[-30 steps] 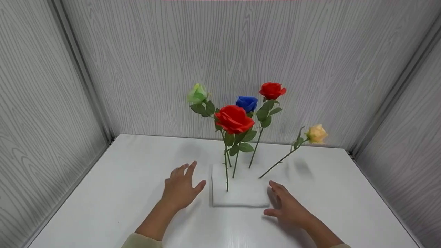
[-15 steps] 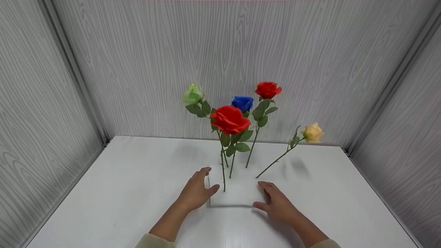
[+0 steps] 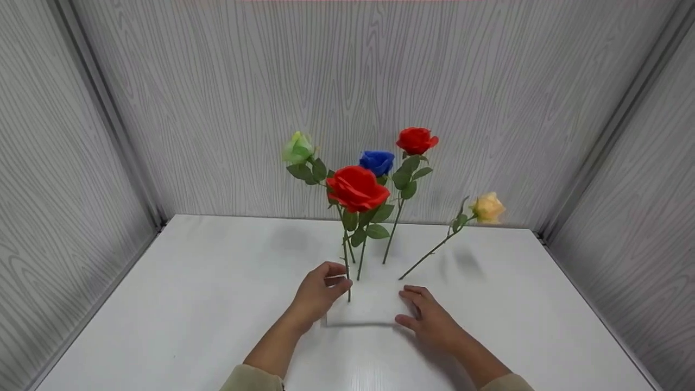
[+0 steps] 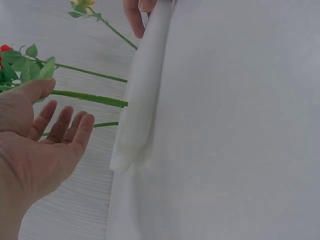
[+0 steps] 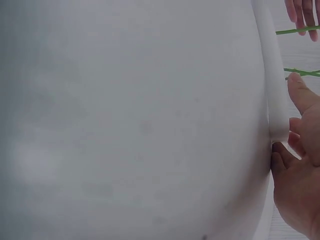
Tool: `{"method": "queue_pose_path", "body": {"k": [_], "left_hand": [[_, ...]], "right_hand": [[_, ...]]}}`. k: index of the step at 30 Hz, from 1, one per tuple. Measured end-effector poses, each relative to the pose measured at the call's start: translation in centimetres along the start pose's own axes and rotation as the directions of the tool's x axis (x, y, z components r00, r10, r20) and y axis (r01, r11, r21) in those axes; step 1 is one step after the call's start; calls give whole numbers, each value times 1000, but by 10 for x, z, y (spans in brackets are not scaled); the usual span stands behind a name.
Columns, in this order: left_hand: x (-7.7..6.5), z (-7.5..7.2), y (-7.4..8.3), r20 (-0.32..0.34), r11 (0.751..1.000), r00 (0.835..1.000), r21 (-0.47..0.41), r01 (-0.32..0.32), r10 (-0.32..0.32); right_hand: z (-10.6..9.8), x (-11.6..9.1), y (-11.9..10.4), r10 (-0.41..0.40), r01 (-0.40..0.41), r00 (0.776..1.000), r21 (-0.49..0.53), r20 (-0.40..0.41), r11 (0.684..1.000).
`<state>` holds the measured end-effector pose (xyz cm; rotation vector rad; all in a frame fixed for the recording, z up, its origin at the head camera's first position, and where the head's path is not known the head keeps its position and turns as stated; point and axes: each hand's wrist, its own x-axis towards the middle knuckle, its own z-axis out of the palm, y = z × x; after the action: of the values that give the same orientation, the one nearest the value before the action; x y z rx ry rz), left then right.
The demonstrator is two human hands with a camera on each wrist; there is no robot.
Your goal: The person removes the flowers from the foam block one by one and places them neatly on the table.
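A large red rose [image 3: 358, 189] stands upright in a flat white block [image 3: 374, 309]. My left hand [image 3: 317, 293] is at its stem [image 4: 100, 99]; in the left wrist view the thumb and bent fingers are spread apart around it, without pinching. My right hand [image 3: 431, 320] rests at the block's right end, fingers [image 5: 281, 150] against its side and thumb over its top. Behind the front rose, a green-white rose [image 3: 297, 147], a blue rose [image 3: 377, 163] and another red rose [image 3: 417, 140] stand in the block. A yellow rose [image 3: 487, 208] leans far to the right.
The block sits on a white table [image 3: 228, 271]. Grey wood-grain panels rise behind it [image 3: 228, 108] and on both sides. Leaves [image 3: 380, 217] of the middle roses crowd together above the block, and the yellow rose's stem slants over the right side.
The left hand has moved right and inward to the front red rose's stem. The right hand has come in to the block's right end. The view has shifted slightly, and the roses stand as before.
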<state>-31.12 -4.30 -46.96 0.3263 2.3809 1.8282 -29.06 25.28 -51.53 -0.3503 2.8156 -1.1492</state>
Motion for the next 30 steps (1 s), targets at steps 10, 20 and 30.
{"method": "queue_pose_path", "body": {"k": [10, 20, 30], "left_hand": [[2, 14, -3, -48, 998, 998, -52, -34, 32], [7, 22, 1, -92, 995, 992, -45, -85, 81], [4, 22, 0, -116, 993, 989, -67, -96, 87]], "right_hand": [[6, 4, -6, 32, -31, 1000, -43, 1, 999], [1, 4, -9, 20, -17, 999, -71, 28, 997], [0, -1, -12, -15, 19, 999, -85, 49, 996]]}}
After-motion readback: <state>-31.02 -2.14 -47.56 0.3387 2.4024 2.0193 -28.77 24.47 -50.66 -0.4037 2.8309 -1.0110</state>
